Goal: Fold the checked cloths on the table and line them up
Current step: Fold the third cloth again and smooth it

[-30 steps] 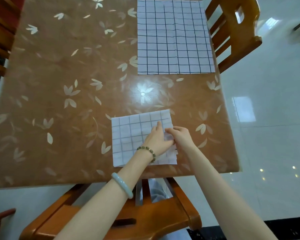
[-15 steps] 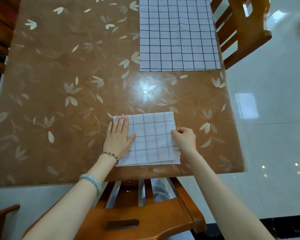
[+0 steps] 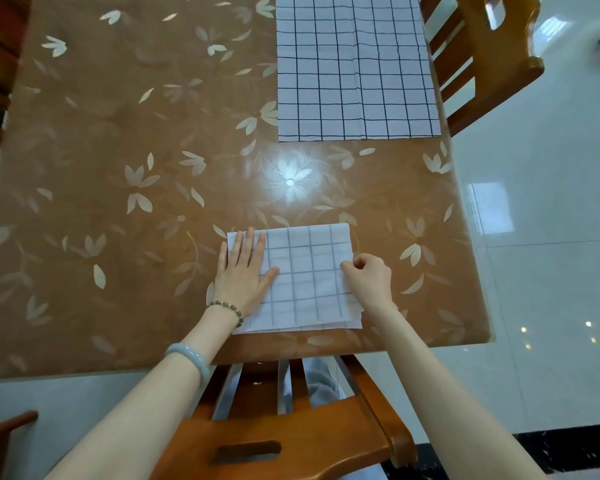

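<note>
White folded cloth (image 3: 309, 271), left hand (image 3: 245, 275) flat on it, right hand (image 3: 369, 280) pinching its edge

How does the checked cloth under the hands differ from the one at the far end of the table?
The near cloth is folded into a small layered rectangle; the far cloth lies spread flat and larger. The near cloth's grid looks faint grey, the far cloth's dark. The left hand and right hand press the near cloth; nothing touches the far cloth. Both are white checks.

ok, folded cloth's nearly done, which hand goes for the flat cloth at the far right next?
Probably right. The right hand sits at the folded cloth's right edge, on the same side as the unfolded cloth. The left hand lies flat on the folded cloth, pinning it.
</note>
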### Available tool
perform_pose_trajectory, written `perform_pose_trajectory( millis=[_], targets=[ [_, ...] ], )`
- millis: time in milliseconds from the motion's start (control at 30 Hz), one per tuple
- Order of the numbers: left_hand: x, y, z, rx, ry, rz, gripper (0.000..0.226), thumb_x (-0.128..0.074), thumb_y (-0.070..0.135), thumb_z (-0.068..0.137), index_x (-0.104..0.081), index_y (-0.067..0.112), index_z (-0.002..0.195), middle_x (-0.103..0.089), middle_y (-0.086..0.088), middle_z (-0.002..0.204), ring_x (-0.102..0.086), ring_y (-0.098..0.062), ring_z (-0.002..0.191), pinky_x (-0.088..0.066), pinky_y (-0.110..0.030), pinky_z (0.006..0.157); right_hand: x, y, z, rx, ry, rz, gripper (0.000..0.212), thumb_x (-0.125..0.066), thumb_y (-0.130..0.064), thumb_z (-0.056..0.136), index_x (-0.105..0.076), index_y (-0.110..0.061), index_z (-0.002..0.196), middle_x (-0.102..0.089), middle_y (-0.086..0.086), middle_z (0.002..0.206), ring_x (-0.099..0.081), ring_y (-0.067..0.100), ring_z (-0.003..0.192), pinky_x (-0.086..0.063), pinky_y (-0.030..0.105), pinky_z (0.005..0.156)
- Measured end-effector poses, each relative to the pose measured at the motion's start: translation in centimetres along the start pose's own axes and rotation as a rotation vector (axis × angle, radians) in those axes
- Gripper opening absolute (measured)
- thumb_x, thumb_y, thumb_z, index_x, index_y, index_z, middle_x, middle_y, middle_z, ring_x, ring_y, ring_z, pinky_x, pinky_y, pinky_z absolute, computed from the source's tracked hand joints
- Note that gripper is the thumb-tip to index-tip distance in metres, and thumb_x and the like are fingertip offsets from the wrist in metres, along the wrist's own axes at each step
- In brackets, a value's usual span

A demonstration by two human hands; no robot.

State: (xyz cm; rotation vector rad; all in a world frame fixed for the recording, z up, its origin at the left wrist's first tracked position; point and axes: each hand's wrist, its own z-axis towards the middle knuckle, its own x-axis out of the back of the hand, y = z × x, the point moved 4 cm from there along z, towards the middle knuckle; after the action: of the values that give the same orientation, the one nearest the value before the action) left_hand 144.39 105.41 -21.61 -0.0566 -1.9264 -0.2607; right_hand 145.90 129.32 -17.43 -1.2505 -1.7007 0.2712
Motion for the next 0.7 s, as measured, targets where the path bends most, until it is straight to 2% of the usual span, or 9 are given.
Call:
perform_pose_trajectory(
  millis=[67,133,200,267,367,433,500,567,700],
  targets=[
    [-0.2,0.0,0.0,0.003,0.017,0.008,0.077,0.007,0.065,0.083,0.021,0.024,0.146,0.020,-0.001,0.157,0.023,-0.015,0.142,0.016,-0.041,0.115,-0.2,0.2,0.1,0.008,0.000,-0.029,0.022,-0.055,-0.016,0.085,-0.045,-0.009,0.067,-0.045,0.002,0.066,-0.037,0.014,0.061,-0.033,0.028,0.060],
    [-0.3,0.0,0.0,0.004,0.041,-0.001,0.076,0.006,0.066,0.084,0.020,0.024,0.147,0.021,0.000,0.156,0.023,-0.015,0.141,0.016,-0.042,0.115,-0.1,0.0,0.1,0.046,0.089,-0.205,0.016,-0.060,-0.021,0.081,-0.051,-0.007,0.083,-0.049,0.005,0.085,-0.041,0.016,0.072,-0.036,0.029,0.065],
    [-0.5,0.0,0.0,0.004,0.051,0.013,0.076,0.005,0.065,0.085,0.019,0.024,0.147,0.022,0.000,0.155,0.023,-0.015,0.141,0.018,-0.041,0.115,-0.1,-0.7,0.0,0.214,0.309,-0.503,0.036,-0.067,-0.024,0.073,-0.053,-0.005,0.100,-0.051,0.010,0.096,-0.046,0.025,0.083,-0.040,0.034,0.071],
    [-0.7,0.0,0.1,0.004,0.060,0.033,0.075,0.003,0.065,0.087,0.016,0.023,0.148,0.021,0.000,0.155,0.022,-0.016,0.142,0.017,-0.043,0.115,-1.8,-2.6,-0.6,0.466,0.397,-0.623,0.044,-0.068,-0.021,0.070,-0.056,-0.004,0.108,-0.055,0.017,0.106,-0.051,0.034,0.095,-0.042,0.042,0.081],
    [-0.8,-0.1,0.1,0.017,0.095,0.053,0.072,0.000,0.061,0.093,0.001,0.019,0.152,0.003,-0.005,0.158,0.003,-0.020,0.146,0.006,-0.047,0.116,-7.1,-5.8,-1.5,0.795,0.133,-0.579,0.045,-0.045,-0.018,0.081,-0.053,-0.004,0.124,-0.048,0.021,0.135,-0.039,0.036,0.129,-0.030,0.046,0.107],
    [-0.7,-0.1,0.1,0.032,0.088,0.071,0.064,-0.006,0.051,0.097,-0.007,0.014,0.150,-0.014,-0.009,0.158,-0.010,-0.023,0.145,0.000,-0.048,0.115,-10.7,-6.6,-1.8,0.855,-0.099,-0.622,0.054,-0.033,-0.021,0.086,-0.047,-0.002,0.135,-0.042,0.018,0.145,-0.032,0.033,0.139,-0.025,0.046,0.114],
    [-0.5,0.2,-0.1,0.046,0.091,0.088,0.064,-0.015,0.043,0.094,-0.008,0.012,0.150,-0.023,-0.010,0.157,-0.012,-0.024,0.144,0.000,-0.047,0.115,-12.5,-6.2,-1.2,0.852,-0.185,-0.715,0.057,-0.029,-0.024,0.088,-0.045,-0.003,0.138,-0.044,0.015,0.145,-0.034,0.030,0.139,-0.027,0.048,0.114],
    [-0.5,0.3,-0.1,0.046,0.097,0.074,0.064,-0.011,0.045,0.094,-0.006,0.015,0.151,-0.017,-0.008,0.159,-0.010,-0.022,0.146,0.001,-0.048,0.116,-12.7,-5.2,-0.1,0.829,-0.187,-0.785,0.056,-0.027,-0.028,0.092,-0.043,-0.005,0.141,-0.044,0.012,0.146,-0.034,0.028,0.139,-0.025,0.047,0.115],
    [-0.4,0.1,0.0,0.039,0.072,0.061,0.075,0.016,0.065,0.085,0.014,0.025,0.148,0.018,0.002,0.156,0.016,-0.015,0.144,0.013,-0.048,0.115,-10.2,-3.0,2.1,0.772,-0.109,-0.843,0.059,-0.024,-0.036,0.096,-0.036,-0.004,0.144,-0.035,0.012,0.151,-0.030,0.026,0.141,-0.014,0.044,0.114]
  ],
)
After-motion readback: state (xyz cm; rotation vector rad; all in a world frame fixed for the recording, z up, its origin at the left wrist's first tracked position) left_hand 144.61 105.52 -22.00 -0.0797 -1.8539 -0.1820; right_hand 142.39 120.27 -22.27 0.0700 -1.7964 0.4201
